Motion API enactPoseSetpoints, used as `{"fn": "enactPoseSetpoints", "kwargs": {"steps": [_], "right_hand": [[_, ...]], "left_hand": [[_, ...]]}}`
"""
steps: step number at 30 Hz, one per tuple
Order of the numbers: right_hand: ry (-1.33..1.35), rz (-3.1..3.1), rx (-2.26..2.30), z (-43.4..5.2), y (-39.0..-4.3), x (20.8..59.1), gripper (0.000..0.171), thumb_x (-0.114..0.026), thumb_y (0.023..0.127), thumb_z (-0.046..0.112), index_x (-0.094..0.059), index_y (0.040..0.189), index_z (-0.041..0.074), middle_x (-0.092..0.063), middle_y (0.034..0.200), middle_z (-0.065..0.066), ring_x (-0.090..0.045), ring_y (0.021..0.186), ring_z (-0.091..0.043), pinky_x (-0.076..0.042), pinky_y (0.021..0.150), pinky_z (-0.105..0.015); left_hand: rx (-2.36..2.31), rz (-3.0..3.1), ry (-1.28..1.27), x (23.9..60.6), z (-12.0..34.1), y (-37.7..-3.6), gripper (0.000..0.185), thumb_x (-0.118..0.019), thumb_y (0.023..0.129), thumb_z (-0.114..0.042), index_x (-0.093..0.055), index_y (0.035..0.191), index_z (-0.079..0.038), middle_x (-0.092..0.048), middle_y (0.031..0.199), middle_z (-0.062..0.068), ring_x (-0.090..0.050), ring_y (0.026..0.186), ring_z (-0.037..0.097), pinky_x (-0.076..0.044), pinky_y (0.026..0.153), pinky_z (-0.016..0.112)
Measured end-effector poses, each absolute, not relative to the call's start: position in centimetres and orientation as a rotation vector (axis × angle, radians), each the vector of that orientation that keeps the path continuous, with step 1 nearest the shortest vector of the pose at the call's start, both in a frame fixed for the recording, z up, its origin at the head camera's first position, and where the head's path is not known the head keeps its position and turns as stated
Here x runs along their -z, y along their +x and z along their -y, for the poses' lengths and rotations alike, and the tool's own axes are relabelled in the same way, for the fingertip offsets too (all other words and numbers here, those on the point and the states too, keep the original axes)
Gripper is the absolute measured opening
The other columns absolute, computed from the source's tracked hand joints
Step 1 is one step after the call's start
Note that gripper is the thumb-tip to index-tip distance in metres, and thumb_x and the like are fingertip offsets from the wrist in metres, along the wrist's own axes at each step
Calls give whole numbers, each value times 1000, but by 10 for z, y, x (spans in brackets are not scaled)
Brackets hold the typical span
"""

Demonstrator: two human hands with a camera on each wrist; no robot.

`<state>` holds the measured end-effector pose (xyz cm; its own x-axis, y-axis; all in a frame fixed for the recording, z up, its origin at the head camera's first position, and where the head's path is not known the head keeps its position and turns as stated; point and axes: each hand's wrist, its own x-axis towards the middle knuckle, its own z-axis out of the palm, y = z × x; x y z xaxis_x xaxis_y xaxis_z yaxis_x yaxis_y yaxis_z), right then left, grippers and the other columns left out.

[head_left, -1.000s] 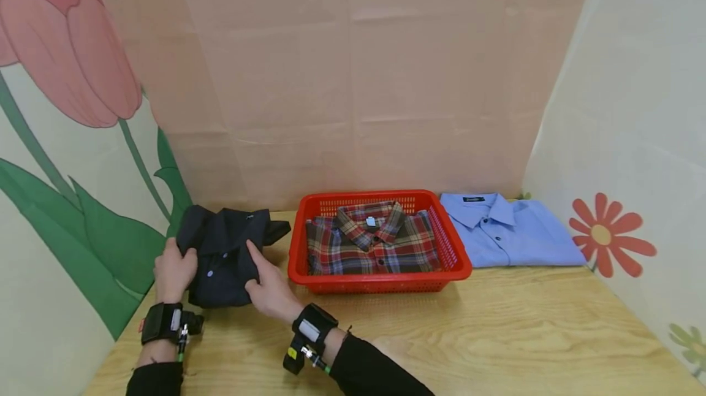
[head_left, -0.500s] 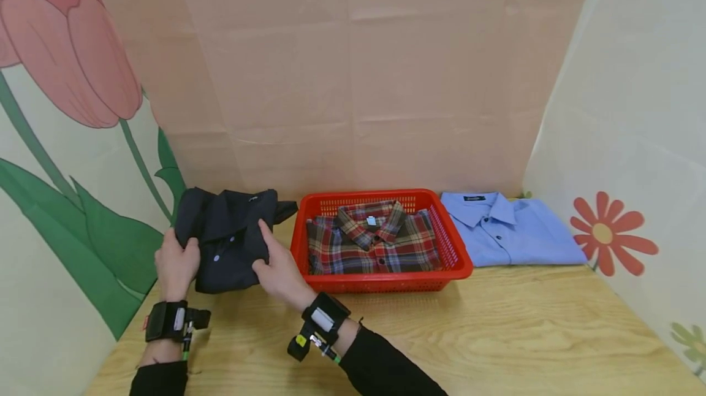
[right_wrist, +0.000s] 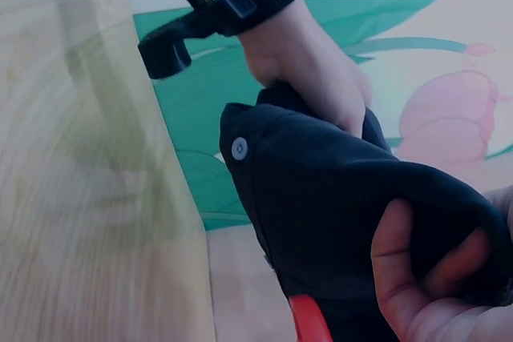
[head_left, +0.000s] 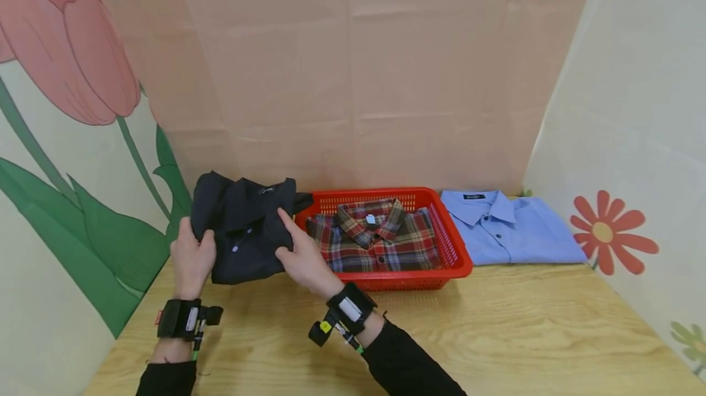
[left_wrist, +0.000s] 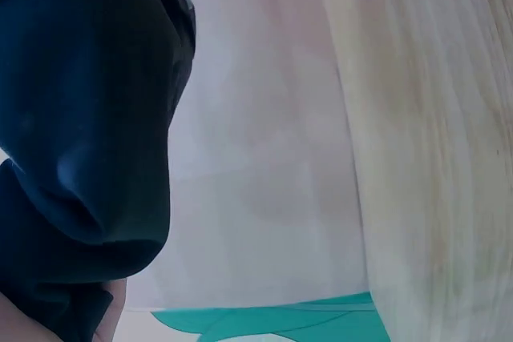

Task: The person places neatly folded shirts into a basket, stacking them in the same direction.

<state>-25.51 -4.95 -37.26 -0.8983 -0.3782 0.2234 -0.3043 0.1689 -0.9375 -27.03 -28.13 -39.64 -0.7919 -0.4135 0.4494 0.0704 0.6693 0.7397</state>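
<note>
A folded black shirt (head_left: 245, 230) is held off the wooden table, just left of a red basket (head_left: 462, 261). My left hand (head_left: 193, 256) grips its left edge and my right hand (head_left: 300, 255) grips its right edge, thumb on top. In the right wrist view the black shirt (right_wrist: 345, 222) fills the middle, with my right thumb (right_wrist: 401, 262) pressed on it and my left hand (right_wrist: 309, 66) behind. The left wrist view shows the dark cloth (left_wrist: 88, 118) close up. A folded red plaid shirt (head_left: 375, 239) lies inside the basket.
A folded light blue shirt (head_left: 507, 230) lies on the table right of the basket. Paper walls with painted flowers close in the left, back and right sides. The wooden table (head_left: 496, 335) stretches toward me in front.
Both hands have lifted the black shirt and carried it up and to the right, so its right edge now reaches the basket's left rim.
</note>
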Motion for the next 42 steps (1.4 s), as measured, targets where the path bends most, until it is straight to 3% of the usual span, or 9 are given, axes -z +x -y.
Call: {"fn": "enactPoseSetpoints", "kwargs": {"steps": [2,5,8,21,26,33,34,37,42], "right_hand": [[-691,-2336,1875,45,-257,373,78,-48,93,-1,-22,154,40,-42,62,0,-25,39,-15,-28,42,-26],[-711,-2309,1902,36,-260,374,79,-47,93,-2,-21,153,42,-62,110,-2,-22,41,-16,-27,44,-26],[-745,-2298,1904,26,-263,374,78,-46,94,-3,-21,154,41,-32,155,3,-23,42,-18,-28,45,-27],[-749,-2299,1853,-14,-250,349,72,-41,96,-6,-17,158,21,-24,160,-6,-27,42,-12,-29,46,-24],[-727,-2277,1869,-28,-252,351,70,-38,98,-5,-17,158,23,-13,165,-1,-24,43,-13,-28,48,-24],[-711,-2318,1896,-48,-263,361,71,-39,98,-6,-19,157,28,-13,164,6,-25,45,-12,-28,49,-23],[-710,-2322,1907,-52,-266,365,71,-39,98,-5,-20,157,31,-26,161,-2,-23,43,-13,-27,48,-24],[-718,-2352,1913,-63,-276,377,72,-40,98,-4,-22,155,38,-35,156,-6,-23,41,-16,-26,44,-26],[-709,-2436,1872,-78,-279,382,74,-42,97,-2,-25,152,45,-42,151,-6,-25,40,-20,-29,42,-28]], "left_hand": [[1044,2266,250,395,278,-269,27,-48,96,-18,-49,115,1,-60,93,25,-57,77,39,-38,58,37],[1056,2253,224,391,272,-266,25,-48,96,-18,-49,114,0,-59,89,23,-56,73,36,-38,55,35],[1071,2222,189,387,264,-265,24,-49,95,-16,-49,112,1,-59,87,21,-54,71,35,-37,55,35],[1086,2198,94,384,238,-267,23,-53,93,-12,-51,110,3,-60,90,22,-56,75,35,-40,60,38],[1108,2180,43,385,227,-268,26,-54,93,-12,-52,113,3,-62,90,23,-59,73,36,-43,59,37],[1237,2153,-40,387,210,-270,29,-51,97,-14,-48,121,2,-62,100,23,-60,81,35,-47,67,43],[1257,2152,-49,387,207,-270,30,-51,98,-14,-47,123,2,-62,102,24,-60,82,35,-48,69,44],[1310,2151,-70,386,198,-271,33,-51,99,-15,-46,127,1,-62,111,25,-61,90,36,-49,76,49],[1348,2148,-100,382,185,-272,35,-51,99,-16,-45,130,0,-62,111,23,-60,86,35,-49,73,47]]}}
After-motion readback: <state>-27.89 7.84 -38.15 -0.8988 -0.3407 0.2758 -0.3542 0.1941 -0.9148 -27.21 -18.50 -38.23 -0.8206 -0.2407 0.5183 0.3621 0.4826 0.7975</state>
